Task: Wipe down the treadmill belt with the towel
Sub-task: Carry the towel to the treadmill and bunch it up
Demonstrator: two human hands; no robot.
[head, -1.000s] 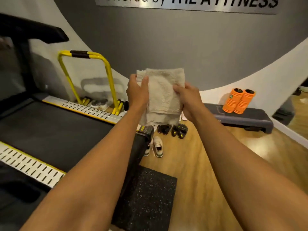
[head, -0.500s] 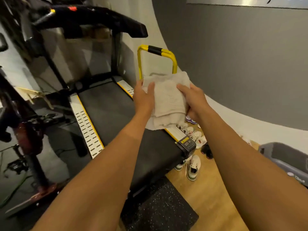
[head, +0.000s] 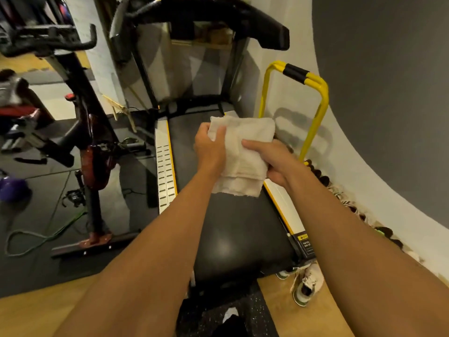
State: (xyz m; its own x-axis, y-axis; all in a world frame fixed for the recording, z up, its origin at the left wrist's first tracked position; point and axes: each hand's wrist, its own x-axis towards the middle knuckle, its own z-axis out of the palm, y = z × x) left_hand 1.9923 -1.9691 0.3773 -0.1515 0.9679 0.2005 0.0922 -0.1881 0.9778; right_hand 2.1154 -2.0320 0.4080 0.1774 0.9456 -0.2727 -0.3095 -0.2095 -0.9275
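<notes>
Both the left hand [head: 210, 148] and right hand [head: 275, 164] pinch the folded beige terry towel [head: 243, 154], apparently above the black rubber treadmill belt [head: 240, 229]; it should land flat first.

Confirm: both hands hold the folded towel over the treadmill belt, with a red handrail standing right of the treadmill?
One thing is wrong: the handrail is yellow with a black grip, not red, as the head view shows. The left hand and right hand do hold the folded towel over the treadmill belt.
</notes>
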